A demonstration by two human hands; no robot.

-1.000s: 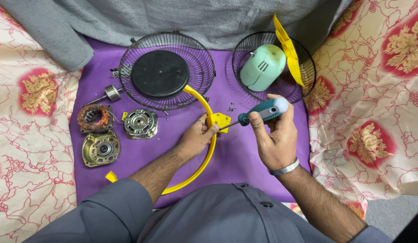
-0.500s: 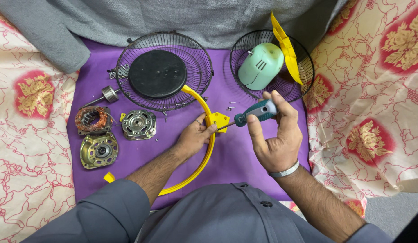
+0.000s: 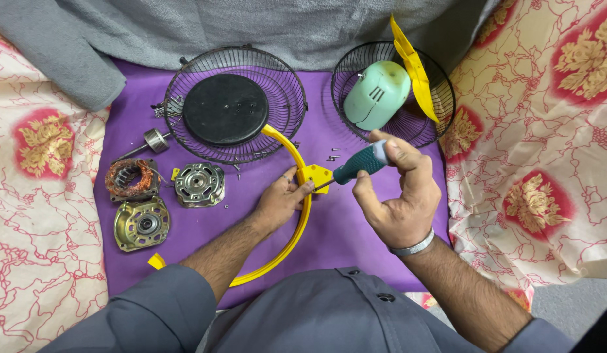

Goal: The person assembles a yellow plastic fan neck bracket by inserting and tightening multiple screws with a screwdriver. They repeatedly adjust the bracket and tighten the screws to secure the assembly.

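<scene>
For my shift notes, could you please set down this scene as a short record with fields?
Surface: purple cloth
Left hand: holds yellow bracket on yellow ring
Right hand: grips screwdriver, tip at the bracket
Behind: wire fan guard with black disc; second guard holding pale green housing
Left side: motor parts

On the purple cloth lie a wire fan guard with a black disc, a second guard holding a mint-green motor cover and yellow blade, a copper-wound stator, two metal motor housings and loose screws.
</scene>
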